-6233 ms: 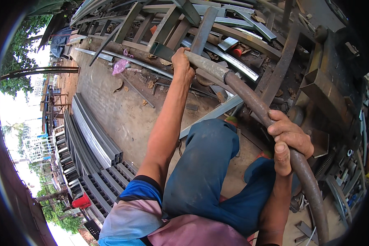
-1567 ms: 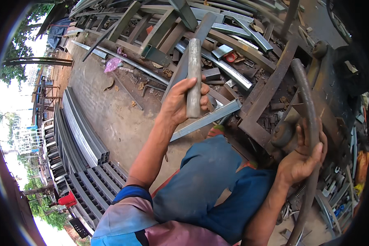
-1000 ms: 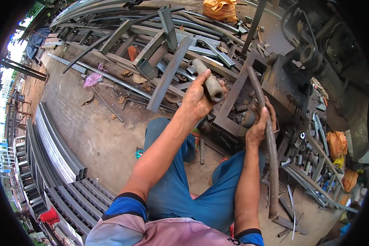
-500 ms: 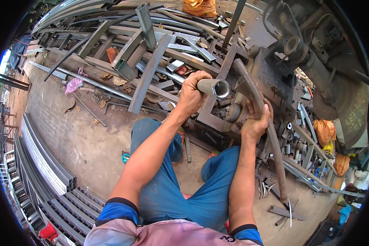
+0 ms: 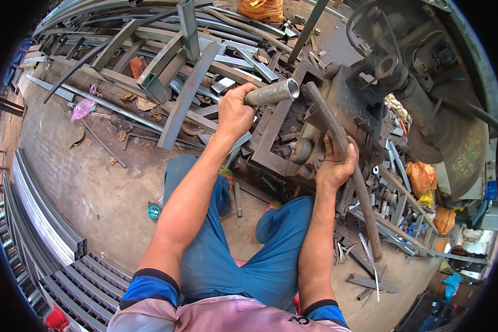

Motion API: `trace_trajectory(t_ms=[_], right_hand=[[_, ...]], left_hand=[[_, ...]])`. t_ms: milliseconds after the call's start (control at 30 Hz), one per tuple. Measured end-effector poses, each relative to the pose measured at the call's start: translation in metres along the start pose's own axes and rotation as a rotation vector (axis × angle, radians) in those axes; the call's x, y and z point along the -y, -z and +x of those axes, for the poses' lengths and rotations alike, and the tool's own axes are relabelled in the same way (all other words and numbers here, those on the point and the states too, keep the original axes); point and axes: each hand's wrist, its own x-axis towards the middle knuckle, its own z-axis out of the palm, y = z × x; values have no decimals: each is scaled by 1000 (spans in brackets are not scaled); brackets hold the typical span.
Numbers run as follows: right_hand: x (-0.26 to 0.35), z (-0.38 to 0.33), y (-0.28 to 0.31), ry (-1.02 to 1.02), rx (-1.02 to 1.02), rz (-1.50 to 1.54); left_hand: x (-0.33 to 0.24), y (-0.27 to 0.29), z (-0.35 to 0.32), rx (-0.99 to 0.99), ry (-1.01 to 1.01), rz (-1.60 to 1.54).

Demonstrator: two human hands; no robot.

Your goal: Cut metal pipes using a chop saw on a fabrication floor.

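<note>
My left hand (image 5: 236,113) is closed round a short, hollow grey metal pipe (image 5: 274,94). The pipe lies nearly level, its open end facing right. My right hand (image 5: 337,162) is at the middle of a long, brown metal bar (image 5: 365,205), its fingers and thumb on either side of it. The bar slants from beside the pipe's open end down to the lower right, where its end hangs above the floor. Behind both hands stands a dark steel machine frame (image 5: 271,138) with a round knob (image 5: 301,150) on it.
A large machine with a round disc (image 5: 470,149) fills the upper right. Metal tubes and offcuts (image 5: 191,94) are heaped beyond my left hand. Stacked square tubes (image 5: 41,210) lie at the left. A tape measure (image 5: 154,211) and thin strip (image 5: 371,268) lie on the floor.
The pipe in my left hand has swung so its open end points more to the right and up. The bar has shifted slightly with my right hand; the whole view has moved right.
</note>
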Motion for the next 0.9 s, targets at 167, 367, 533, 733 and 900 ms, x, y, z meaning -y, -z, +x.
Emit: trace_trajectory(t_ms=[167, 367, 533, 733, 900], right_hand=[[-9, -8, -5, 9, 14, -63], [-26, -29, 2, -22, -68, -186], [-12, -31, -25, -17, -70, -259], [-18, -47, -38, -2, 118, -542], [-33, -43, -50, 36, 174, -587]], left_hand=[[15, -6, -4, 183, 337, -29], [18, -36, 1, 336, 540, -129], [-1, -17, 9, 214, 788, -572], [-2, -14, 8, 113, 807, -681], [12, -16, -1, 73, 739, -619]])
